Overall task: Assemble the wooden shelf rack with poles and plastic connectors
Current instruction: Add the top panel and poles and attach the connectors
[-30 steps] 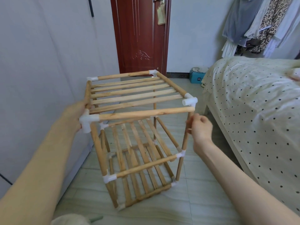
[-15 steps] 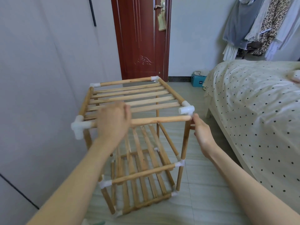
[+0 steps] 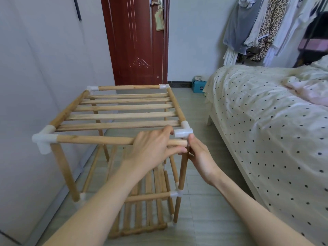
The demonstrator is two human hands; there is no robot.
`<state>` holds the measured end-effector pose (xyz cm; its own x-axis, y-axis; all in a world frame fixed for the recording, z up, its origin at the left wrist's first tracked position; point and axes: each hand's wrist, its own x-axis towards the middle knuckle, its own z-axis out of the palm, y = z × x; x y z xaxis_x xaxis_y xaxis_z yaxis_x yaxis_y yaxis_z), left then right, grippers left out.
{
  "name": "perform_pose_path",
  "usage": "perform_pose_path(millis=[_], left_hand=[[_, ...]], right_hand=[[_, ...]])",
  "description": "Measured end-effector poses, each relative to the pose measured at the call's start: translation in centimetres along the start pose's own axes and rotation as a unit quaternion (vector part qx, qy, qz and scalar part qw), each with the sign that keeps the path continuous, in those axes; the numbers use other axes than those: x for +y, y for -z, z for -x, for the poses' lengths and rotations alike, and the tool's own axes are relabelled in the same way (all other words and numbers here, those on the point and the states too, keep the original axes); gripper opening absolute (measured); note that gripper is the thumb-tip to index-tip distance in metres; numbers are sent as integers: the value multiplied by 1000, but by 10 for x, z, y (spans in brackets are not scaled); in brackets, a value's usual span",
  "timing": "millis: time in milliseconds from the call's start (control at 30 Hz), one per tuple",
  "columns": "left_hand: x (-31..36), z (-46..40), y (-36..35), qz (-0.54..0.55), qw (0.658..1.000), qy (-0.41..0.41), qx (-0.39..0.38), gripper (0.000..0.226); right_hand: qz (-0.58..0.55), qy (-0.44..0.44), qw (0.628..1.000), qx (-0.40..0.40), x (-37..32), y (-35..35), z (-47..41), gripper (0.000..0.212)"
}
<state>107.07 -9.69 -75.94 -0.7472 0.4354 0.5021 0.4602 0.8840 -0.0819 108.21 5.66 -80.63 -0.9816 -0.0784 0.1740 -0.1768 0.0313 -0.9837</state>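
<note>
The rack (image 3: 113,139) stands on the floor (image 3: 204,219) in front of me, close to the wall (image 3: 35,86) at nine o'clock and with the bed (image 3: 266,130) at three o'clock. Most of it looks built: the slatted top shelf (image 3: 122,114) sits in its frame, lower shelves show beneath, and white connectors cap the corners I can see. What remains, as far as I can judge, is the near top corner at about one o'clock from my hands. The front pole (image 3: 99,140) is seated in the left corner connector (image 3: 43,139), but its right end lies free, just below the open socket of the right corner connector (image 3: 183,133). My left hand (image 3: 152,150) has its grip curled around that pole near the free end, thumb underneath. My right hand (image 3: 198,155) is at the top of the front right upright (image 3: 182,173), fingers bent against it; whether it truly clasps the upright I cannot tell. The pole end must be lifted and pushed into the socket.
</note>
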Motion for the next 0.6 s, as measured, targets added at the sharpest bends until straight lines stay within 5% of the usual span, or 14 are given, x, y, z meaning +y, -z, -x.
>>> perform_pose_path(millis=[200,600], left_hand=[[-6,-5,7,-32,999,-33,14,84],[-11,-13,9,-4,999,-45,-26,67]], right_hand=[[26,37,999,27,-4,-13,-5,45],[124,77,988,48,-1,-9,-6,34]])
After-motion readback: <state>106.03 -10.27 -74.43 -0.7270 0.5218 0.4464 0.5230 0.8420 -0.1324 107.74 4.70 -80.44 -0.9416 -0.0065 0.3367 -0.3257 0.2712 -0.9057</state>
